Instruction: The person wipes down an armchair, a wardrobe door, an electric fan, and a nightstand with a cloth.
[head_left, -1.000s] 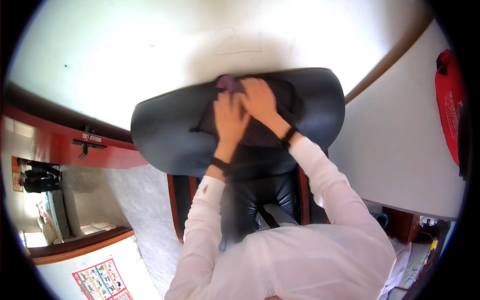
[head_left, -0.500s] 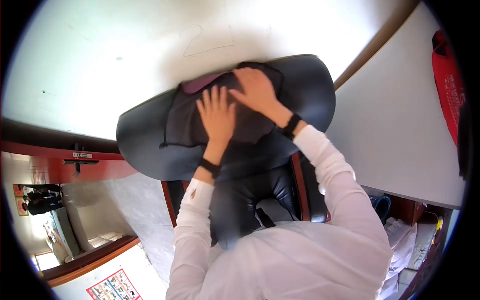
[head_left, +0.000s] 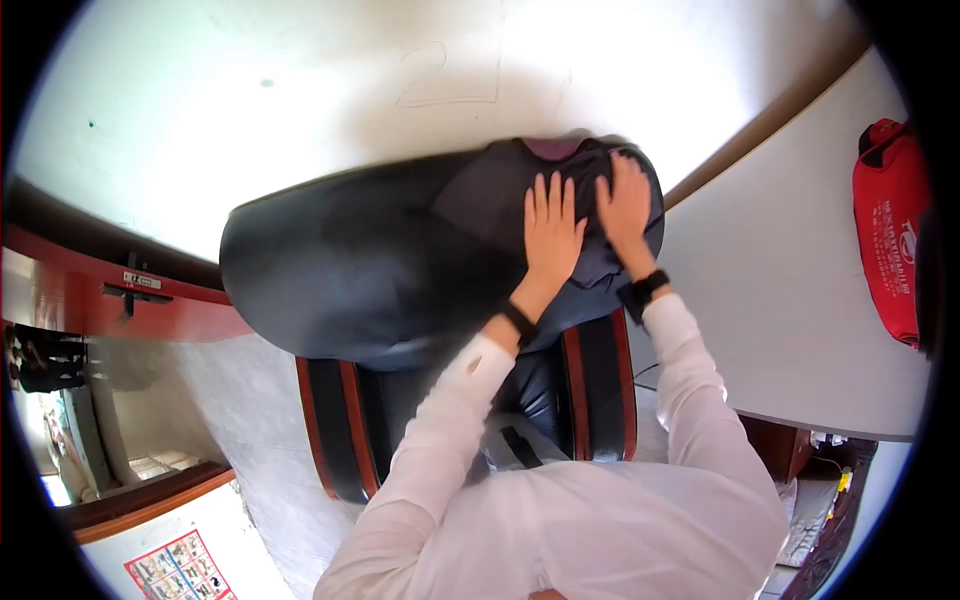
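A dark cloth (head_left: pixel 490 195) with a purple patch lies bunched over the right end of a black leather chair's backrest (head_left: pixel 310 260). My left hand (head_left: pixel 553 235) rests flat on the cloth, fingers stretched out and slightly apart. Just to its right, my right hand (head_left: pixel 627 200) presses on the crumpled part of the cloth near the backrest's right edge, its fingers extended. Both wrists wear black bands. Below the backrest are the chair's wood-trimmed armrests (head_left: pixel 600 390).
A white wall (head_left: pixel 300 110) with pencil marks stands right behind the chair. On the right is a grey-white table (head_left: pixel 770 280) with a red bag (head_left: pixel 885 235) on it. A red door (head_left: pixel 190 310) and a wall poster (head_left: pixel 180 570) are at left; dark-clothed people show beyond the doorway.
Both hands have slid to the right across the backrest, pushing the cloth along. The cloth, spread over the middle before, is now gathered at the right end, leaving the left leather bare.
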